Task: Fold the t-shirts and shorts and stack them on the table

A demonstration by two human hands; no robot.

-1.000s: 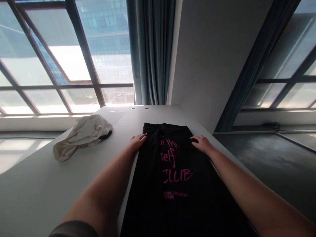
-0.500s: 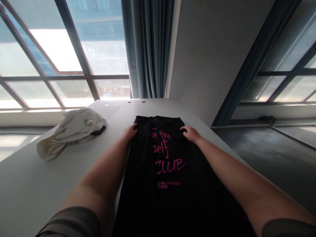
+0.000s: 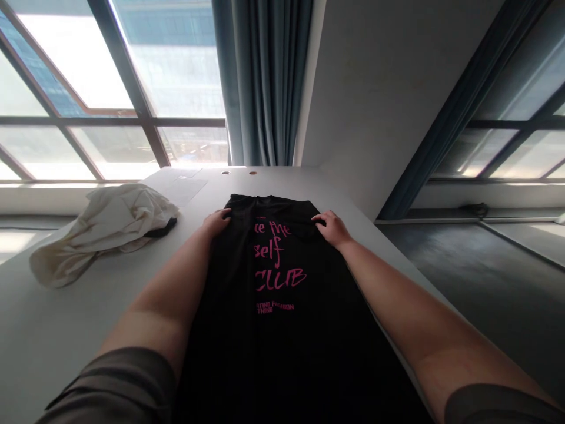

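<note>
A black T-shirt [image 3: 229, 365] with pink lettering lies on a white table [image 3: 88, 341] in front of me, folded in lengthwise so that part of the print is hidden. At its far left edge, my left hand [image 3: 218, 223] is closed on the cloth; the thumb is mostly hidden. My right hand [image 3: 333, 229] pinches the far right edge between thumb and forefinger, the other fingers curled. The near end of the shirt runs out of view at the bottom.
A crumpled cream-coloured garment [image 3: 119, 215] with a dark patch lies on the table to the left. Two round holes pierce the tabletop near its far end. Beyond are a blue-grey curtain [image 3: 265, 88], windows and a grey pillar [image 3: 379, 88]. Dark floor [image 3: 441, 253] borders the table's right side.
The view has tilted down and shifted, so the cream garment, shirt and hands sit further left and higher. My fingers have closed from resting on the shirt's edges to gripping them.
</note>
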